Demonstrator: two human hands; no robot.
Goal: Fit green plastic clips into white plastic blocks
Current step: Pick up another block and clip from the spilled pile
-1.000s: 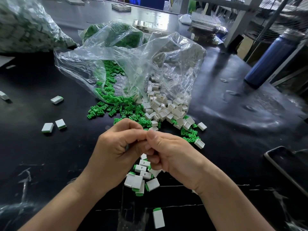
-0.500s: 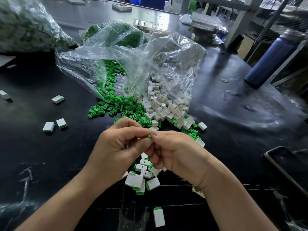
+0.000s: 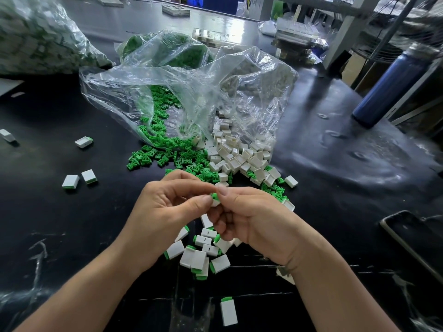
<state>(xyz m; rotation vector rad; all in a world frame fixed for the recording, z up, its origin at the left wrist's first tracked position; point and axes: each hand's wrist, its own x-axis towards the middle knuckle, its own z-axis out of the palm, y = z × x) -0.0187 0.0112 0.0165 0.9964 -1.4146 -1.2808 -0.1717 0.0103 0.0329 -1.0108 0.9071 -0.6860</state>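
My left hand [image 3: 167,212] and my right hand [image 3: 254,219] meet above the black table, both pinching one white block with a green clip [image 3: 215,199] at their fingertips. The clip's green end shows at the top of the block. Under my hands lies a heap of fitted blocks [image 3: 203,255]. Loose green clips [image 3: 167,154] and loose white blocks [image 3: 237,156] spill from a clear plastic bag [image 3: 191,92] just beyond my hands.
Fitted blocks lie scattered at the left [image 3: 79,179] and one near the front edge [image 3: 229,311]. A blue bottle [image 3: 388,87] stands at the right, a phone [image 3: 412,238] lies at the right edge. Another full bag [image 3: 36,37] sits far left.
My fingertips have parted a little, and the block with its green clip end now shows between them; one second ago it was hidden inside the fingers.
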